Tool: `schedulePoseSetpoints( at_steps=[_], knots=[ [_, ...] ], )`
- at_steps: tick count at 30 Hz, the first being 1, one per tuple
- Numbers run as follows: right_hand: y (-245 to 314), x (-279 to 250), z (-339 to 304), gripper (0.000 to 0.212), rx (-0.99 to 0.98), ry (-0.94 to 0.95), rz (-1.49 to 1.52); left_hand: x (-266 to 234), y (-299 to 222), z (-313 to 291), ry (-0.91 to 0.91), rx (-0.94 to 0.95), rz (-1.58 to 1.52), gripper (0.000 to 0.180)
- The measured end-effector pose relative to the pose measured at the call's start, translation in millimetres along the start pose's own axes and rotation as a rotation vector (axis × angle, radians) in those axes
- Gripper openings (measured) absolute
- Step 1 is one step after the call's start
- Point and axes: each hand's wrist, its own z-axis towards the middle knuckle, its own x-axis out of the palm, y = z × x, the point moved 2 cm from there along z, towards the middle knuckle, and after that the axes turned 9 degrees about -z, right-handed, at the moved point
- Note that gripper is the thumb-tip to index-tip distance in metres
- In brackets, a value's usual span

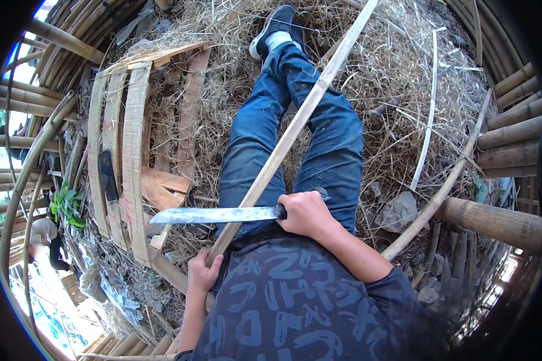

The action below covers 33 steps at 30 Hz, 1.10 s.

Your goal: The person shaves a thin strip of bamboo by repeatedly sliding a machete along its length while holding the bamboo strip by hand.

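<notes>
My right hand is closed round the black handle of a machete. Its long, stained grey blade points left and lies across a pale bamboo strip, near the strip's lower end. The strip slants over my outstretched legs from lower left to upper right, past the top of the picture. With my left hand I grip this strip close to its lower end. The blade crosses a little above that hand; whether its edge touches the strip I cannot tell.
A wooden slatted crate stands at left, a black phone-like object on its slats. Dry shavings cover the ground around my legs. At right lie a thin pale strip, a rock and a thick bamboo pole.
</notes>
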Motion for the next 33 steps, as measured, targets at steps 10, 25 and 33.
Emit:
schedulePoseSetpoints(
  at_steps=[10,25,33],
  knots=[
    [-29.2,-6.2,-18.3,0.029,0.226,-0.006,-0.008,4.6,-66.7,39.5,0.508,-0.082,-0.091,0.030],
    [-1.8,-25.6,-13.8,0.031,0.248,-0.015,0.387,-5.9,-109.3,37.6,0.873,-0.779,-1.041,0.017],
    [28.9,-36.6,-13.9,0.029,0.063,-0.003,0.352,23.6,-126.7,22.9,0.856,-0.776,-1.027,0.019]
  ],
)
